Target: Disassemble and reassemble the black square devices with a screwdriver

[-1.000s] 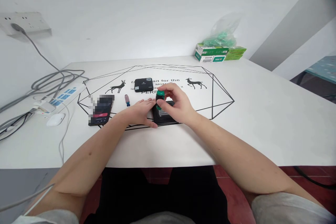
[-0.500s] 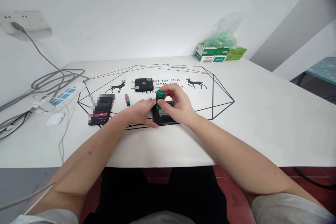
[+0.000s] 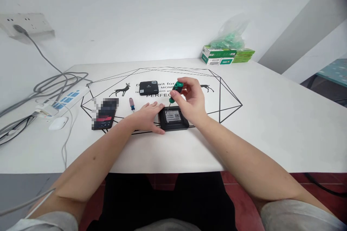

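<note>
My right hand (image 3: 192, 99) is closed around the green and black handle of a screwdriver (image 3: 176, 89). Its thin shaft slants down to the left, with the tip at the upper left part of a black square device (image 3: 175, 125). A white printed label (image 3: 172, 116) shows on that device's recessed face. My left hand (image 3: 148, 118) lies against the device's left side, fingers and thumb spread. Behind my hands rests a second black box (image 3: 149, 87) with small stickers. A smaller screwdriver (image 3: 131, 104) with a clear reddish handle and blue collar lies beyond my left hand.
A phone (image 3: 106, 113) with a partly blurred screen lies at left, near a white earbud case (image 3: 58, 123). A power strip (image 3: 67, 97) and grey cables (image 3: 58, 79) take up the left side. Green and white boxes (image 3: 219, 55) under a plastic bag (image 3: 230, 38) stand at the back right.
The screwdriver has gone from upright to tilted, its handle swinging right with my right hand. More of the device and its label now shows. My left hand stays at the device's left side.
</note>
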